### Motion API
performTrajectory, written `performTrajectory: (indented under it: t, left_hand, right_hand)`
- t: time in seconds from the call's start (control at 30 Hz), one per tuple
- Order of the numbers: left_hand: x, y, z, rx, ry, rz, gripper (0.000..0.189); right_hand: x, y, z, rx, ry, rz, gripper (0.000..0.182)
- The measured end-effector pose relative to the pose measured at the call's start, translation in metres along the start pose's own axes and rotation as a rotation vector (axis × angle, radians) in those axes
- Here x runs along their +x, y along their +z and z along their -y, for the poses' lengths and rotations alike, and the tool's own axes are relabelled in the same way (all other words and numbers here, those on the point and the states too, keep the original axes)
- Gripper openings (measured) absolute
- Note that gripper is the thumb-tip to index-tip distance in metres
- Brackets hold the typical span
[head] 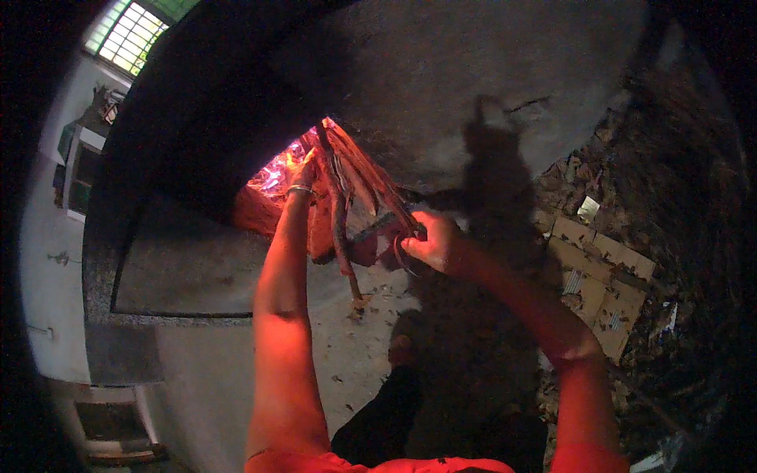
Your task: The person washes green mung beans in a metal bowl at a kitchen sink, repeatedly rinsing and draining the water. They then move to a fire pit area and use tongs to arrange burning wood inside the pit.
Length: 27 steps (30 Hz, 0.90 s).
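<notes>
Firewood sticks (338, 213) stick out of the mouth of a dark stove, where a fire (275, 177) glows red and pink. My left hand (303, 169), with a bangle at the wrist, reaches in among the wood beside the embers; its fingers are blurred by the glow, so its grip is unclear. My right hand (433, 239) is closed around the outer end of a long stick (387, 192) whose other end points into the fire. A thin curved strip hangs by the right fingers. Thicker logs (321, 227) lie between my hands.
A flattened cardboard box (600, 278) lies on the right amid dry leaves and a dark heap of brushwood (686, 177). The stove's pale ledge (189, 266) is left of my left arm. My foot (402, 349) stands on the floor below the wood. A barred window (131, 35) is upper left.
</notes>
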State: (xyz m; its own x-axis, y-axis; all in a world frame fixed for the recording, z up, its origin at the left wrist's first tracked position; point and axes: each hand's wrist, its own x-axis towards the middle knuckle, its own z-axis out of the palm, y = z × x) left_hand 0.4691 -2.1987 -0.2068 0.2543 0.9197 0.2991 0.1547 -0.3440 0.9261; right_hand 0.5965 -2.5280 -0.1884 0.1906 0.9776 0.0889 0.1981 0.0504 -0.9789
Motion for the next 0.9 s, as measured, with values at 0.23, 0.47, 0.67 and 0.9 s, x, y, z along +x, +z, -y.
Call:
performTrajectory:
  t: [0.23,0.47,0.67,0.9]
  left_hand:
    - [-0.054,0.010,-0.009,-0.014,-0.020,0.109,0.075]
    - [-0.057,0.040,0.017,0.237,0.129,0.078,0.054]
    - [-0.044,0.067,0.033,-0.441,-0.085,0.164,0.025]
    - [-0.059,0.034,-0.026,0.045,0.066,-0.018,0.028]
  right_hand:
    - [-0.096,0.004,0.027,0.083,0.204,0.108,0.031]
    - [-0.126,0.026,0.050,0.393,0.203,-0.067,0.034]
    - [-0.076,0.022,0.045,0.411,0.172,-0.057,0.030]
    - [-0.004,0.017,0.034,0.319,0.092,0.080,0.017]
